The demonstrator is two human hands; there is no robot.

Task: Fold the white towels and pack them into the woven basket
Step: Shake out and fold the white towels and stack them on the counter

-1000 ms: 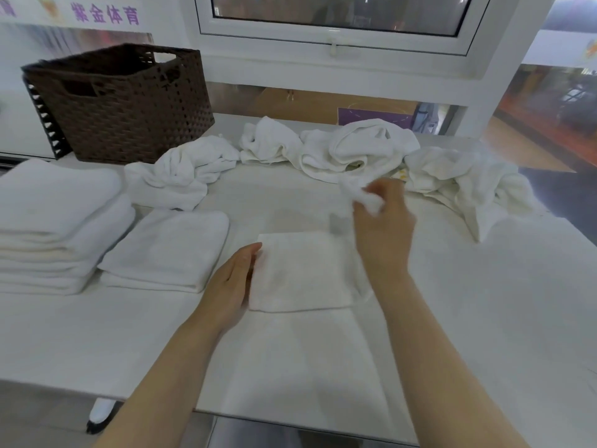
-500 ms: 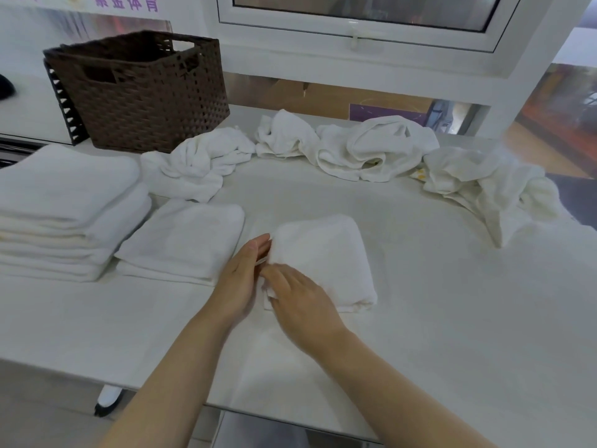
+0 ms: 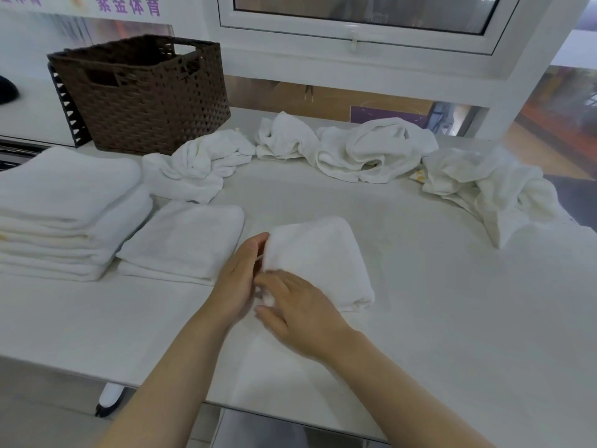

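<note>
Your left hand [image 3: 240,279] lies with straight fingers pressed against the left edge of the folded towel [image 3: 319,260] in the middle of the desk [image 3: 452,302]. Your right hand [image 3: 298,307] meets it at the towel's near left corner, fingers extended over the cloth; its fingertips blur there, so whether they pinch the corner or only press on it cannot be told. The two hands are together, touching or nearly so, both at that same corner.

The folded towel is a compact square lying flat on the desk, its far edge rounded by the fold.

Just left of your left hand lies a second folded towel [image 3: 184,240], flat and a little wider. Further left, at the desk's edge, stands a stack of folded towels [image 3: 64,208], several layers high.

Along the back of the desk a row of crumpled towels runs from left to right: one [image 3: 197,166] near the basket, a small bunched one [image 3: 284,137] beside it, a larger heap [image 3: 371,153] touching that, and a last pile [image 3: 494,192] spreading along the right side.

The woven basket [image 3: 142,92] stands at the far left corner of the desk, dark brown, upright, well apart from your hands. Its inside is in shadow.

Behind the desk a white-framed window [image 3: 355,33] sits in the wall.
</note>
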